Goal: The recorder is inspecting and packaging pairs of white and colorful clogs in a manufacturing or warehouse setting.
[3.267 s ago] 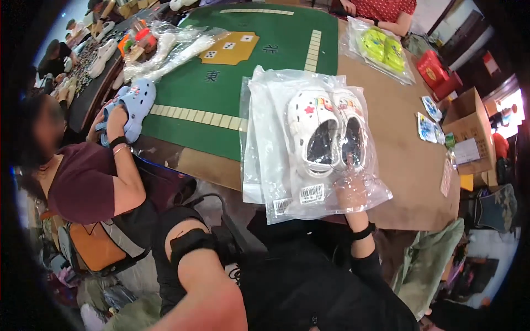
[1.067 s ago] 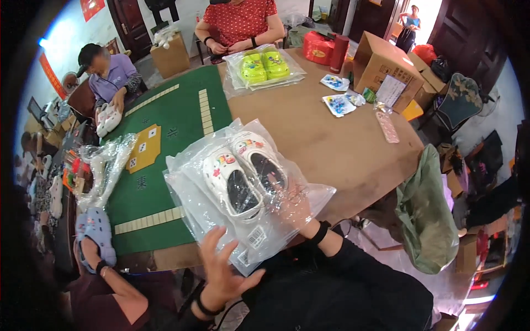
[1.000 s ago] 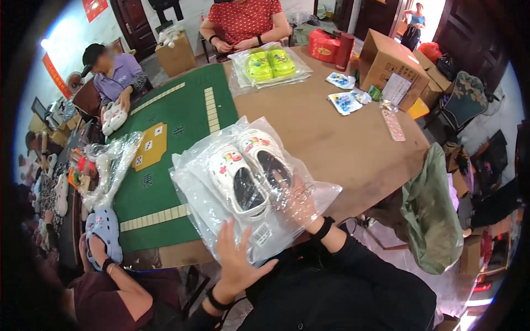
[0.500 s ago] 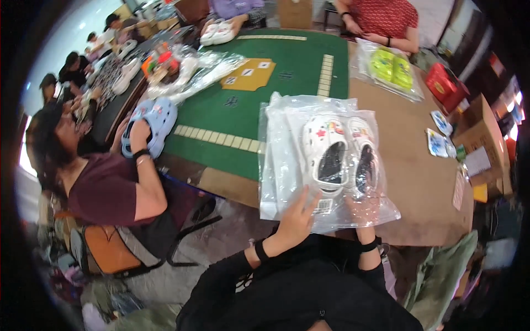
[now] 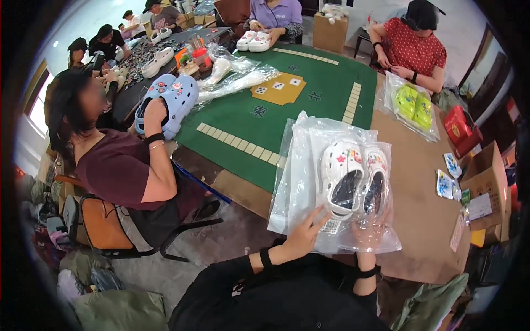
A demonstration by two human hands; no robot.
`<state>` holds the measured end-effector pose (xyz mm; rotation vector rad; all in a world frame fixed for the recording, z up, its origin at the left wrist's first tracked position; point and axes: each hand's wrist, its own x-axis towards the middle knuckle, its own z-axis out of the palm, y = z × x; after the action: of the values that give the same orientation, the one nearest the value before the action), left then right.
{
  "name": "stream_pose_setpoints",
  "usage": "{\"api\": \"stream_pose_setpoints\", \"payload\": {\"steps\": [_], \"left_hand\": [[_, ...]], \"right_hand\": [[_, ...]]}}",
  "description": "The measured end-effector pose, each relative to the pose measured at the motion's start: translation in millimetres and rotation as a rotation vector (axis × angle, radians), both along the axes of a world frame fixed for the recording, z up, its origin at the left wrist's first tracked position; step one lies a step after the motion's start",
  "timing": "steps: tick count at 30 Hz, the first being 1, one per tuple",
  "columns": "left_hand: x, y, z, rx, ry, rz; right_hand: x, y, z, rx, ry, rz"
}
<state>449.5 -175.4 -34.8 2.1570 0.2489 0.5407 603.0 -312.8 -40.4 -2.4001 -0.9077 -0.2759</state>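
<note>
A pair of white clogs (image 5: 343,179) with small coloured charms lies inside a clear plastic bag (image 5: 386,160), toes pointing away from me. My left hand (image 5: 301,236) rests at the bag's near left part, beside a white printed label (image 5: 330,227), its fingers stretched out against the plastic. Through the film I see my right hand (image 5: 369,234), inside the bag at the heel of the right clog, its fingers around that heel. Glare and creases in the plastic blur those fingertips. More flat clear bags (image 5: 288,182) lie underneath and to the left.
A green mat (image 5: 232,118) with rows of tiles covers the table's middle. At left a person handles blue clogs (image 5: 181,105); across, another holds white clogs (image 5: 255,41). Bagged yellow-green clogs (image 5: 411,106), a red bag (image 5: 462,129) and a cardboard box (image 5: 488,185) are on the right.
The view has shifted, so the scene sits lower and further right. My hands and the bagged white clogs keep nearly the same arrangement. The person at left still handles the blue clogs.
</note>
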Motion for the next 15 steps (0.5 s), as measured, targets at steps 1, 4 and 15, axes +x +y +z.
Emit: {"api": "stream_pose_setpoints", "payload": {"steps": [1, 4, 15], "left_hand": [[0, -1, -2, -0.014, -0.008, 0.001], [2, -1, -7, -0.065, -0.028, 0.026], [12, -3, -3, -0.177, -0.063, 0.205]], "right_hand": [[-1, 0, 1, -0.009, 0.003, 0.016], [-4, 0, 4, -0.040, 0.025, 0.060], [-18, 21, 17, -0.130, 0.026, 0.076]]}}
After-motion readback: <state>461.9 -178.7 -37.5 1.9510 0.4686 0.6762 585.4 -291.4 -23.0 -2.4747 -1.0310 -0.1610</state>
